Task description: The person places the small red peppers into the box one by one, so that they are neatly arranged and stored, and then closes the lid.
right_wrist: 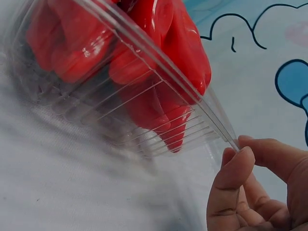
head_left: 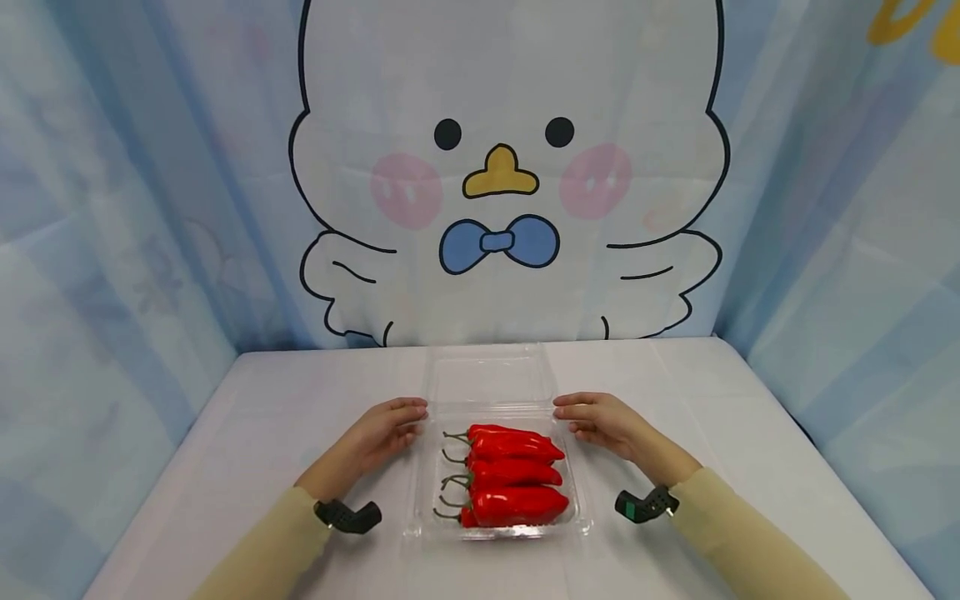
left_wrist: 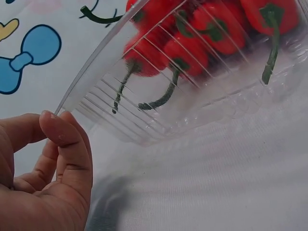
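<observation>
A clear plastic clamshell box [head_left: 517, 532] sits on the white table, its lid [head_left: 491, 375] folded back toward the curtain. Several shiny red peppers [head_left: 519, 502] with green stems lie crosswise in the base, stems to the left. At the far left corner, my left hand [head_left: 386, 432] pinches the box's rim between thumb and finger, as the left wrist view shows up close. On the opposite side, my right hand [head_left: 606, 423] pinches the rim the same way, seen near in the right wrist view. Ribbed see-through walls let the peppers show from both sides.
Behind the white table [head_left: 300, 379] hangs a pale blue curtain [head_left: 360, 283] with a cartoon bird printed on it. More curtain stands along the left and right edges. A black band with a small device [head_left: 647, 505] is on each wrist.
</observation>
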Motion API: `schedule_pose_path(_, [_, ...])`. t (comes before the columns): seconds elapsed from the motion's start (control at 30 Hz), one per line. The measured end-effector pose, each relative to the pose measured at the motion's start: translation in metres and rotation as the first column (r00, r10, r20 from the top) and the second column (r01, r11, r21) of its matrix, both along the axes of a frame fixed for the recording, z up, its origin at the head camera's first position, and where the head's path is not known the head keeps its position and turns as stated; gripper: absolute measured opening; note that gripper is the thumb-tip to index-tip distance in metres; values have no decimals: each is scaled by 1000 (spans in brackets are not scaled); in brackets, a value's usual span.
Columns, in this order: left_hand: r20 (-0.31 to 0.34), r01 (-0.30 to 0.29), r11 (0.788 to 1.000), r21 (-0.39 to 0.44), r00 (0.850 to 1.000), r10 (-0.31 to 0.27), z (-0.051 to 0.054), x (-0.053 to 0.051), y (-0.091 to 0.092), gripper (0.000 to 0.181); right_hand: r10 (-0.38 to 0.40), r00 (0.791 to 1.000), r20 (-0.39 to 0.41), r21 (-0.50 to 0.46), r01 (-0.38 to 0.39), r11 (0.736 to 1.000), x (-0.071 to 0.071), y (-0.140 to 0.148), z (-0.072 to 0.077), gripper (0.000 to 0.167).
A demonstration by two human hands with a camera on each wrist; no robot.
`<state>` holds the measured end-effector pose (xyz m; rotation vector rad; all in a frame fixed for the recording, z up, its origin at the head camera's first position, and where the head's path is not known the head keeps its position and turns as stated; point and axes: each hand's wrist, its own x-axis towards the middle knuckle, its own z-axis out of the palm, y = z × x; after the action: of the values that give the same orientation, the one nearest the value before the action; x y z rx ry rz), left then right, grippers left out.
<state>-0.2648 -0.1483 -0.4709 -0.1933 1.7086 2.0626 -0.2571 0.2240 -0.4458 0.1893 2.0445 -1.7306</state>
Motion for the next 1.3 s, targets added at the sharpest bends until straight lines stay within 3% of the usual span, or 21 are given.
schedule_pose_path(0.5, [-32, -68, 994, 87, 997, 72, -12, -15, 5, 17, -31, 999, -3, -26, 31, 999, -14, -4, -2, 53])
schedule_pose_path(0.8, [-66, -93, 986, 136, 993, 103, -13, -13, 5, 13, -56, 998, -31, -76, 54, 996, -14, -6, -5, 39])
schedule_pose_path(0.93, [-85, -97, 983, 154, 990, 111, -12, -12, 5, 15, -64, 996, -62, -44, 61, 997, -13, -9, -6, 34])
schedule_pose_path(1.17, [-91, -115, 982, 150, 987, 130, -11, -9, 5, 20, 2, 982, -190, 53, 8, 999, -12, -12, -6, 29])
schedule_pose_path(1.3, [-89, -133, 980, 144, 985, 147, -11, -8, 5, 23, 19, 978, -209, 70, -5, 998, -10, -12, -6, 25])
